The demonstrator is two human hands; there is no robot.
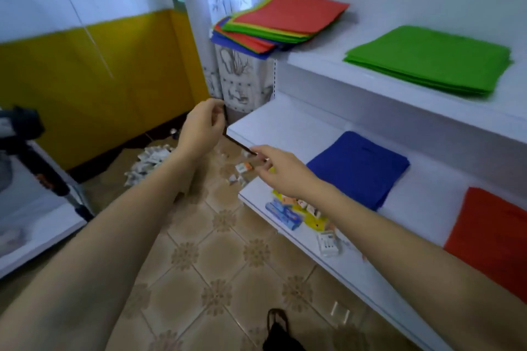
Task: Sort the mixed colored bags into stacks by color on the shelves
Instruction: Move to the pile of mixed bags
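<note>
Two hands are out in front of the shelves, both busy with the same thing: a thin dark strip (pixel 238 143) stretched between them, and I honestly can't tell what it is. The left hand (pixel 202 128) has its fingers curled, pinching the upper end, while the right hand (pixel 273 168) pinches the lower end between thumb and fingertips, just over the front edge of the lower shelf (pixel 285 128). As for the bags, the mixed pile (pixel 279 23) of red, green, yellow and blue sits at the left end of the upper shelf (pixel 313 51), hanging a bit over the edge. A green stack (pixel 427 60) lies further right on that same shelf. On the lower shelf there's a blue stack (pixel 359 168) and a red stack (pixel 493 236) to its right, apart from each other. Some small packets (pixel 299 214) lie near the lower shelf's front edge, under the right forearm, and more bits are scattered on the tiled floor (pixel 216 265).
</note>
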